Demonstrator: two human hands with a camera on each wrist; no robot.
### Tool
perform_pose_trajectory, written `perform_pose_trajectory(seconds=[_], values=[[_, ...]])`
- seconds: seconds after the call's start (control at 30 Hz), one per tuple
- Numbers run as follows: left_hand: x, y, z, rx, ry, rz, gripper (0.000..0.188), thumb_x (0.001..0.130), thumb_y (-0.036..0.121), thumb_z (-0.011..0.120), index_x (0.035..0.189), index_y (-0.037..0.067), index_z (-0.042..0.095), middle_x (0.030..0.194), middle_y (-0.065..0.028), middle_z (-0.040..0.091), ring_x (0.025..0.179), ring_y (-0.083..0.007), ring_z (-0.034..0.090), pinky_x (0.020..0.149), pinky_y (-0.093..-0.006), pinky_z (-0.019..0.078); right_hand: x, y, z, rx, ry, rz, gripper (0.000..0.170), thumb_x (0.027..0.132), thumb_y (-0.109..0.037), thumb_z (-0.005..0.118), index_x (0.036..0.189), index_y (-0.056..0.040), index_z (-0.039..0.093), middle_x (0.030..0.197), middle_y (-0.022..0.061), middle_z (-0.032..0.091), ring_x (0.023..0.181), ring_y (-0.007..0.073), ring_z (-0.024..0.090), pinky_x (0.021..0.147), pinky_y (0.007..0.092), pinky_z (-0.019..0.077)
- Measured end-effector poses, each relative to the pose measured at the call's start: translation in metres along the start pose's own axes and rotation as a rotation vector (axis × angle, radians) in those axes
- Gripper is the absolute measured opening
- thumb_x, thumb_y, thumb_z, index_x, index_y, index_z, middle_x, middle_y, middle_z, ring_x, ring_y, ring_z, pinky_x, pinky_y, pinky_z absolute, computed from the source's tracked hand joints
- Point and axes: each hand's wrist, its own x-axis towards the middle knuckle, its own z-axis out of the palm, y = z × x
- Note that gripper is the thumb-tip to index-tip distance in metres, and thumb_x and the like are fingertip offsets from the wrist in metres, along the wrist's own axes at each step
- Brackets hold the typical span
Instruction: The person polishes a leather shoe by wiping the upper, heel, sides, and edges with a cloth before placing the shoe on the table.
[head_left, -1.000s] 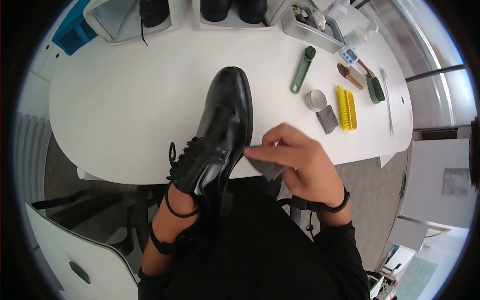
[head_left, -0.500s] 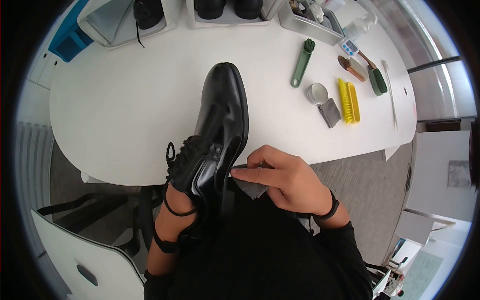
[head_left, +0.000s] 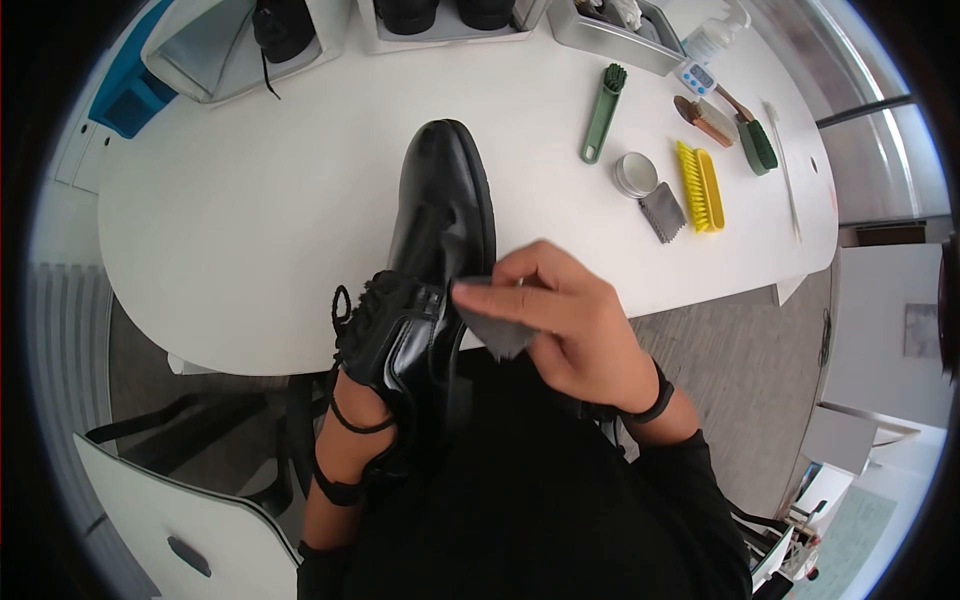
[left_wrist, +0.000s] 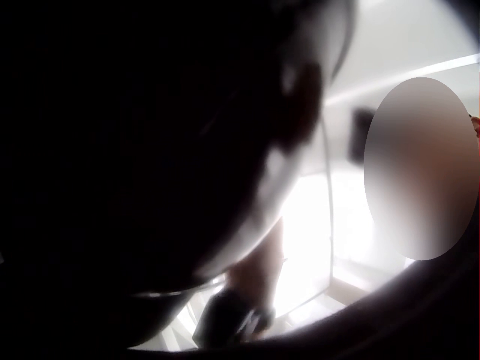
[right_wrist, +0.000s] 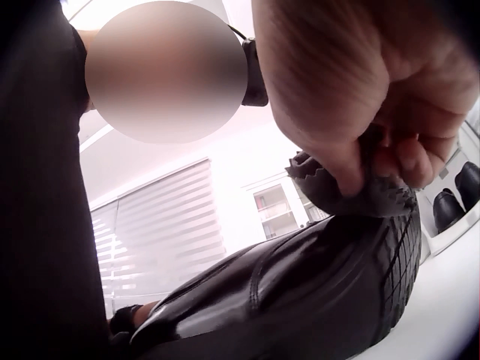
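Note:
A glossy black lace-up shoe (head_left: 437, 200) points away over the near edge of the table, its loose laces (head_left: 375, 310) hanging at the left. My left forearm (head_left: 345, 440) enters the shoe's opening, so the left hand itself is hidden inside. With thumb and fingers, my right hand (head_left: 575, 315) pinches a grey cloth (head_left: 500, 330) with a zigzag edge. In the head view the cloth overlaps the shoe's right side near the lace area. The right wrist view has the cloth (right_wrist: 352, 196) against the upper beside the ridged sole edge (right_wrist: 405, 277).
Right on the white table (head_left: 250, 220) lie a green brush (head_left: 604, 115), a round tin (head_left: 636, 175), another grey cloth (head_left: 663, 212), a yellow brush (head_left: 702, 188) and more brushes. Boxes with black shoes (head_left: 284, 30) and a metal bin (head_left: 615, 35) stand along the back.
My right hand first slid with the cloth toward the heel along the shoe's right side, then came back up toward the middle. The shoe has stayed nearly in place.

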Motion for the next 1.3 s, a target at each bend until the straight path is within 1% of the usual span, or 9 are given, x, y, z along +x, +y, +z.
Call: perform_pose_trajectory(seconds=[0.23,0.33,0.4,0.57,0.77,0.9,0.97,1.07,1.3], values=[[-0.001,-0.002,-0.001,0.008,-0.035,-0.008,0.052,0.082,0.003,0.064,0.133,-0.005,0.059,0.135,-0.0255,0.06,0.128,-0.0437,0.054,0.112,-0.0471,0.0392,-0.016,-0.008,-0.005,-0.014,-0.19,0.011,0.076,0.056,0.02,0.043,0.119,-0.0081,0.076,0.1,0.0103,0.059,0.086,0.0243,0.063,0.074,0.0299,0.0506],[-0.002,-0.005,-0.001,0.019,-0.037,-0.04,0.054,0.081,0.004,0.065,0.135,-0.005,0.058,0.137,-0.0256,0.058,0.131,-0.0439,0.052,0.113,-0.0473,0.0376,-0.01,-0.006,-0.01,-0.031,-0.053,0.016,0.076,0.057,0.02,0.043,0.119,-0.0085,0.075,0.101,0.01,0.058,0.086,0.0236,0.062,0.074,0.0292,0.0499],[-0.006,-0.01,0.001,0.019,-0.017,-0.016,0.056,0.081,0.005,0.065,0.136,-0.005,0.057,0.139,-0.0257,0.058,0.132,-0.0438,0.051,0.114,-0.0472,0.0367,-0.005,-0.003,-0.013,-0.091,0.027,-0.018,0.067,0.065,0.02,0.049,0.121,-0.0079,0.072,0.104,0.011,0.059,0.083,0.0252,0.063,0.07,0.0334,0.0525],[-0.002,-0.002,0.0,-0.069,-0.015,-0.097,0.054,0.081,0.006,0.066,0.133,-0.004,0.059,0.135,-0.0251,0.06,0.129,-0.0437,0.053,0.113,-0.0472,0.0383,-0.009,0.005,0.002,-0.058,0.041,-0.012,0.066,0.066,0.019,0.049,0.122,-0.0073,0.071,0.105,0.0109,0.058,0.084,0.0254,0.063,0.071,0.0332,0.0524],[0.004,0.004,0.0,0.092,-0.026,-0.047,0.044,0.08,0.005,0.066,0.124,-0.003,0.064,0.123,-0.0231,0.065,0.119,-0.0429,0.058,0.106,-0.0473,0.0427,-0.03,-0.002,0.01,0.021,-0.233,-0.03,0.054,0.072,0.013,0.058,0.12,-0.0073,0.071,0.106,0.009,0.059,0.088,0.026,0.064,0.072,0.0351,0.0536],[0.002,0.004,0.001,0.038,-0.02,-0.062,0.045,0.08,0.004,0.066,0.125,-0.003,0.063,0.125,-0.0229,0.065,0.12,-0.0427,0.058,0.107,-0.0471,0.042,-0.027,-0.004,0.002,0.006,-0.143,-0.037,0.057,0.07,0.015,0.056,0.121,-0.0074,0.071,0.105,0.0091,0.059,0.086,0.026,0.064,0.071,0.0341,0.0534],[0.003,0.004,0.001,0.033,-0.029,-0.065,0.046,0.08,0.004,0.066,0.125,-0.003,0.063,0.125,-0.0226,0.065,0.121,-0.0424,0.058,0.108,-0.047,0.0418,-0.021,-0.005,-0.003,-0.011,-0.008,-0.02,0.074,0.059,0.019,0.045,0.122,-0.0086,0.074,0.103,0.0098,0.058,0.087,0.023,0.063,0.073,0.0299,0.0509],[0.002,0.001,0.002,0.036,-0.015,-0.041,0.046,0.081,0.004,0.066,0.127,-0.003,0.063,0.128,-0.0219,0.065,0.123,-0.0416,0.057,0.109,-0.0467,0.0408,-0.013,-0.005,-0.004,-0.018,0.061,0.034,0.077,0.057,0.018,0.043,0.122,-0.0091,0.074,0.102,0.0095,0.058,0.089,0.0227,0.062,0.075,0.029,0.0498],[0.002,0.001,-0.001,0.036,-0.026,-0.018,0.049,0.082,0.005,0.067,0.13,-0.002,0.062,0.132,-0.0224,0.063,0.128,-0.0412,0.055,0.111,-0.0465,0.0391,-0.021,0.0,0.017,0.043,-0.036,-0.057,0.073,0.061,0.019,0.046,0.123,-0.0091,0.074,0.104,0.01,0.058,0.089,0.0233,0.062,0.072,0.0315,0.0515]])
